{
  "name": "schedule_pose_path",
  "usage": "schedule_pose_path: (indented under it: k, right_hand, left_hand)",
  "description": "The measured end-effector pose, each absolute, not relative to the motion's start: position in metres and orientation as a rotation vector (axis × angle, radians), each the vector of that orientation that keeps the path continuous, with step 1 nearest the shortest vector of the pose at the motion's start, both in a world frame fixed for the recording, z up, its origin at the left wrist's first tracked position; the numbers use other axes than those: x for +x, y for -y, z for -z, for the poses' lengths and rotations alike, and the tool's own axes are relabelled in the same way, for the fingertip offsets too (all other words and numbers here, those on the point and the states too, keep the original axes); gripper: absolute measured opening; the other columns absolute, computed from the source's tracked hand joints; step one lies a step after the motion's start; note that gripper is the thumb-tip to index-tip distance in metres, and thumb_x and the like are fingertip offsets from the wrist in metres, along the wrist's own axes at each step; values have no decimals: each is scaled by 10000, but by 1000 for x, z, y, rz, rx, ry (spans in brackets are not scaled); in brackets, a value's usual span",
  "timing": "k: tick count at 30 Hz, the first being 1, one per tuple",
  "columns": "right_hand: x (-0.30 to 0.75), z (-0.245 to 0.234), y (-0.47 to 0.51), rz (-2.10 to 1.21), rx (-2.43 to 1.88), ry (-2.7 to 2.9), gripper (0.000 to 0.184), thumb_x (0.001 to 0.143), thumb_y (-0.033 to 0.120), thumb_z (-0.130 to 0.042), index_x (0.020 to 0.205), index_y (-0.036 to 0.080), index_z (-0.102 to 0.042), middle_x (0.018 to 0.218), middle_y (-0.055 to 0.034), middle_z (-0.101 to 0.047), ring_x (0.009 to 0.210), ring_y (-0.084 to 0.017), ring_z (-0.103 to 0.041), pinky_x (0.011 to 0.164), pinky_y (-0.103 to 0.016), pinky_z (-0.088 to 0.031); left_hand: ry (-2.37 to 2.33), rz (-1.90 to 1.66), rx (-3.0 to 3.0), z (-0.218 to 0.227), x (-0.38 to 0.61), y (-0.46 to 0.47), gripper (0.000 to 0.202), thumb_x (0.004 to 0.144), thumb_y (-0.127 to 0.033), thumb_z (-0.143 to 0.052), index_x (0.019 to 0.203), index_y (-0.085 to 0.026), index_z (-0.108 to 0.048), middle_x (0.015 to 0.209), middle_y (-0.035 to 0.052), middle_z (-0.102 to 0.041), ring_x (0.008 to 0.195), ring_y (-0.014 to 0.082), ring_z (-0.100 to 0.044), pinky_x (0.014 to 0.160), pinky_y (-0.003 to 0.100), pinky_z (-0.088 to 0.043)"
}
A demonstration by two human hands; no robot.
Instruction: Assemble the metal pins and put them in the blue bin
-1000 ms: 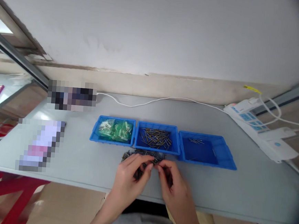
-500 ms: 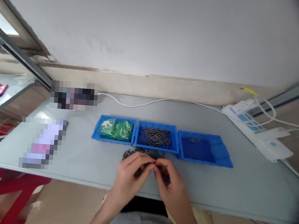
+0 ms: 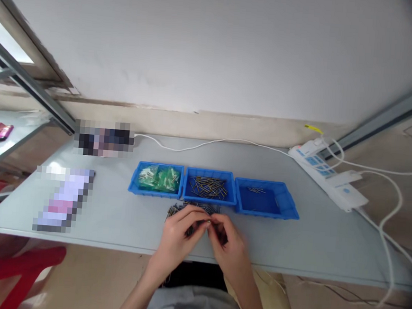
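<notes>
My left hand (image 3: 180, 233) and my right hand (image 3: 227, 247) meet fingertip to fingertip over a heap of small dark metal pins (image 3: 192, 207) on the grey table (image 3: 115, 214). Both hands pinch a small pin between them. Just behind the heap stand three blue trays in a row: the left tray (image 3: 133, 184) holds green and clear bags of parts, the middle tray (image 3: 187, 197) holds many dark pins, the right tray (image 3: 287, 209) holds only a few pins.
A white power strip (image 3: 327, 178) with cables lies at the back right. A white cable (image 3: 199, 144) runs along the rear of the table. Two blurred-out items lie at the left. Red stool parts (image 3: 15, 268) show below the table's front edge.
The view has pulled back and shifted slightly, so the trays sit smaller and further left. My hands stay pinched together over the pin heap, fingers a little closer.
</notes>
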State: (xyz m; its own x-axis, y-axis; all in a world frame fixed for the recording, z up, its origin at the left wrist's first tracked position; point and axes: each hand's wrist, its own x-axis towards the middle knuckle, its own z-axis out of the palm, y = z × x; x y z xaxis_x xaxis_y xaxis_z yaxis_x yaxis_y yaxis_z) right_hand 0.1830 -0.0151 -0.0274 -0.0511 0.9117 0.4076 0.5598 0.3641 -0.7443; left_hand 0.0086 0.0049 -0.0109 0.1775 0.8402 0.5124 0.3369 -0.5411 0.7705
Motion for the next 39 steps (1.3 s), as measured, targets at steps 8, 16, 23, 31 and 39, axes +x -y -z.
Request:
schedule_pose_path:
  k: [8, 16, 23, 31, 39]
  right_hand:
    - [180, 19, 15, -640, -1352, 1587, 152, 1077, 342, -605, 1151, 235, -683, 877, -14, -766, 699, -148, -709, 668, -243, -577]
    - [178, 17, 16, -614, -1347, 1543, 150, 1030, 300, -633, 1135, 230, -715, 864, -8, -763, 656, -137, -651, 638, -247, -536]
    - [177, 16, 19, -552, -1304, 1535, 162, 1015, 292, -629, 1131, 224, -720, 883, -20, -776, 640, -132, -636, 618, -244, -540]
    - [177, 15, 19, -454, -1342, 1590, 179, 1064, 320, -605, 1120, 225, -747, 836, -29, -782, 606, -128, -643, 653, -248, -577]
    - [181, 19, 20, -461, -1295, 1607, 201, 1077, 340, -619, 1107, 210, -768, 791, -32, -772, 577, -120, -643, 630, -234, -584]
  left_hand:
    - [-1131, -1331, 1915, 8, 7, -6, 124, 1051, -157, -654, 1084, -204, -764, 1057, 69, -825, 755, 136, -726, 674, 229, -571]
    - [-1085, -1269, 1932, 9, 6, -10, 127, 1048, -186, -646, 1049, -202, -772, 1022, 62, -818, 728, 132, -715, 679, 234, -566]
    - [-1085, -1252, 1935, 7, 6, -10, 133, 1022, -171, -653, 1036, -198, -782, 1018, 63, -827, 709, 133, -706, 657, 229, -551]
    - [-1154, -1211, 1876, 6, 7, -12, 157, 1025, -258, -678, 995, -184, -813, 978, 84, -833, 686, 140, -689, 642, 238, -553]
    - [-1151, -1174, 1809, 0, 10, -13, 156, 1029, -265, -687, 982, -195, -818, 977, 93, -843, 814, 180, -772, 666, 242, -564]
